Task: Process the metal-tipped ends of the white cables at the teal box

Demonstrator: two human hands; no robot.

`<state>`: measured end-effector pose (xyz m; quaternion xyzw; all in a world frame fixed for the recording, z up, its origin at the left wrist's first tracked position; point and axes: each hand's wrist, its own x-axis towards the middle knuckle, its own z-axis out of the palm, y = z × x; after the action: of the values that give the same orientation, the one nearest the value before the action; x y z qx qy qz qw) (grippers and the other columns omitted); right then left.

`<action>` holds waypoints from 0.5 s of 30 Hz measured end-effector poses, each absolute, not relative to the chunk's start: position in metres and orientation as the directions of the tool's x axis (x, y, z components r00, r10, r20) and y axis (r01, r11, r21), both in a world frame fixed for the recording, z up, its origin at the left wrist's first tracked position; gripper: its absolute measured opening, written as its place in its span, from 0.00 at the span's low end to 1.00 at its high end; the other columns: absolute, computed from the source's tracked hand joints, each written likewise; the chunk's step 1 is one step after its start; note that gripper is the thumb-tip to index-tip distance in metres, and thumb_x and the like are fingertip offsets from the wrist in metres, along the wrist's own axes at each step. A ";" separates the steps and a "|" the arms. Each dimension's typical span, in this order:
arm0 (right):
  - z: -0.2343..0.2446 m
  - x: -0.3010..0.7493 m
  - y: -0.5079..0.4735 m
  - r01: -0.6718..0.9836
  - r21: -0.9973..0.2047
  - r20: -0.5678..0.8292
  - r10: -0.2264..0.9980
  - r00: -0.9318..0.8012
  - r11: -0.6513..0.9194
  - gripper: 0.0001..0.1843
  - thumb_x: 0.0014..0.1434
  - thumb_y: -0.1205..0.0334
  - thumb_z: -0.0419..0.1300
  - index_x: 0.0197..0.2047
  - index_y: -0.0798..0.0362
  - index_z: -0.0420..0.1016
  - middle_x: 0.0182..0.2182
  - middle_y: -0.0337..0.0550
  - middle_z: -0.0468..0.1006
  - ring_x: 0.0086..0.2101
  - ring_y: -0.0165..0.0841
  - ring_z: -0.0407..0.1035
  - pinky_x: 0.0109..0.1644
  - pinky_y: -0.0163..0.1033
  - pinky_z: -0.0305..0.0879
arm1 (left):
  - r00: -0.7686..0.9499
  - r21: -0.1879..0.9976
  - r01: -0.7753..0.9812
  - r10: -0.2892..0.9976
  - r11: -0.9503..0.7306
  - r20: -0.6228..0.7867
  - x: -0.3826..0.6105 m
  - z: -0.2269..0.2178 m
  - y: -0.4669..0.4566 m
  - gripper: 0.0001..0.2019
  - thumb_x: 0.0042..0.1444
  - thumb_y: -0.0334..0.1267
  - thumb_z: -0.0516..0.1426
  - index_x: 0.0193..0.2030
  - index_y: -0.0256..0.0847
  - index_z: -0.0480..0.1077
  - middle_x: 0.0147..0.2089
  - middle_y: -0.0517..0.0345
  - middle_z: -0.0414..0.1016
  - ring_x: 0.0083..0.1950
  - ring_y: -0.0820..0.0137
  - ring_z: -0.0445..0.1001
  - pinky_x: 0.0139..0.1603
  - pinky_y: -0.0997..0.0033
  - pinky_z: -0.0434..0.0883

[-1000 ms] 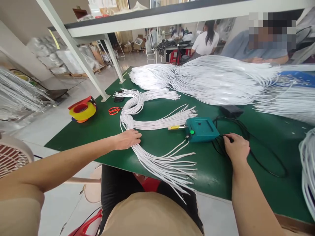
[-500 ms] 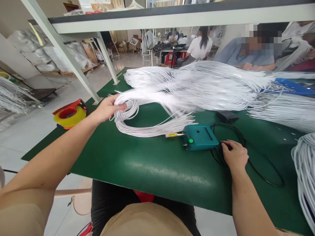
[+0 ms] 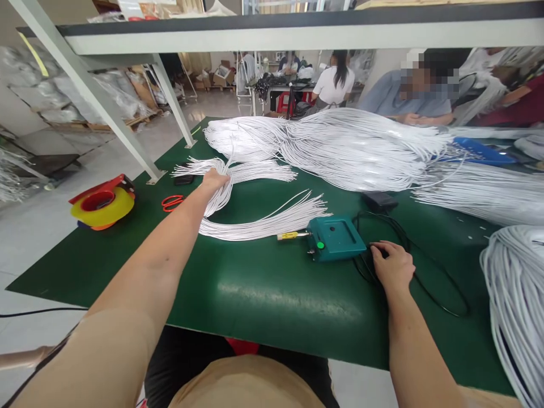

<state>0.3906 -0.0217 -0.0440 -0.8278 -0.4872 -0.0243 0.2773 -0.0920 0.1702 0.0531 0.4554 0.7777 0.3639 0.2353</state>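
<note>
My left hand point(image 3: 216, 179) reaches out over a bundle of white cables point(image 3: 259, 170) and grips it near its bend; my fingertips are partly hidden. A few strands stick up beside the hand. The bundle's lower tail point(image 3: 263, 222) curves to the right across the green table mat point(image 3: 255, 283). My right hand point(image 3: 393, 265) rests on the mat, thumb and forefinger pinching a black cord point(image 3: 369, 247) behind a teal box-shaped device point(image 3: 338, 237). That device has a green button and a yellow-marked piece at its left end.
A large heap of white cables point(image 3: 352, 147) lies at the back, another coil point(image 3: 516, 289) at right. At left are red-handled scissors point(image 3: 172, 203) and a tape dispenser point(image 3: 102, 203). A shelf frame point(image 3: 255, 39) spans above; a co-worker point(image 3: 408, 96) sits beyond.
My left hand has moved forward and right, and the blurred part of the bundle it was swinging now lies on the mat. The scissors have come into sight. My right hand stays by the device.
</note>
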 end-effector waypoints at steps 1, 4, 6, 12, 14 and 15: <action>-0.044 0.391 -0.022 0.820 -0.440 0.314 0.793 0.522 -0.366 0.11 0.54 0.58 0.59 0.37 0.52 0.82 0.48 0.45 0.79 0.47 0.47 0.69 0.48 0.54 0.66 | -0.466 0.761 0.556 0.884 0.334 -0.048 -0.086 0.047 0.172 0.23 0.50 0.36 0.66 0.51 0.30 0.69 0.52 0.39 0.73 0.58 0.52 0.71 0.58 0.53 0.68; -0.046 0.391 -0.023 0.824 -0.451 0.332 0.794 0.510 -0.341 0.12 0.54 0.58 0.59 0.36 0.51 0.82 0.47 0.45 0.80 0.45 0.46 0.68 0.46 0.54 0.65 | -0.442 0.737 0.597 0.897 0.316 -0.027 -0.072 0.034 0.169 0.19 0.62 0.43 0.57 0.57 0.36 0.67 0.56 0.47 0.70 0.53 0.62 0.73 0.51 0.55 0.73; -0.047 0.392 -0.023 0.827 -0.458 0.338 0.796 0.502 -0.328 0.12 0.54 0.57 0.58 0.36 0.51 0.82 0.47 0.46 0.79 0.45 0.46 0.68 0.46 0.53 0.64 | -0.443 0.744 0.613 0.895 0.266 0.045 -0.066 0.030 0.162 0.19 0.62 0.42 0.57 0.57 0.36 0.67 0.55 0.47 0.71 0.53 0.62 0.73 0.53 0.55 0.73; -0.047 0.390 -0.024 0.827 -0.466 0.350 0.792 0.500 -0.316 0.14 0.53 0.55 0.56 0.34 0.50 0.82 0.46 0.47 0.79 0.44 0.46 0.67 0.44 0.51 0.61 | -0.568 0.817 0.569 0.763 0.094 0.308 -0.074 0.041 0.151 0.22 0.67 0.36 0.42 0.65 0.33 0.52 0.59 0.42 0.69 0.52 0.68 0.76 0.53 0.68 0.71; -0.046 0.387 -0.025 0.826 -0.462 0.344 0.793 0.503 -0.324 0.15 0.53 0.55 0.56 0.34 0.50 0.82 0.46 0.47 0.79 0.44 0.46 0.66 0.44 0.50 0.60 | -0.658 0.859 0.512 0.647 0.008 0.386 -0.084 0.045 0.152 0.22 0.66 0.36 0.40 0.65 0.33 0.50 0.62 0.40 0.66 0.52 0.67 0.77 0.53 0.67 0.71; -0.045 0.386 -0.026 0.825 -0.459 0.341 0.793 0.505 -0.329 0.15 0.54 0.55 0.55 0.35 0.51 0.82 0.46 0.47 0.79 0.44 0.46 0.66 0.44 0.50 0.60 | -0.657 0.855 0.519 0.644 0.008 0.393 -0.088 0.046 0.154 0.22 0.66 0.36 0.39 0.66 0.34 0.48 0.65 0.39 0.63 0.54 0.66 0.75 0.54 0.66 0.71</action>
<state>0.3862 -0.0256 -0.0452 -0.8146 -0.4967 -0.0272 0.2984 -0.0881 0.1541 0.0461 0.4107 0.7080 0.5720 0.0544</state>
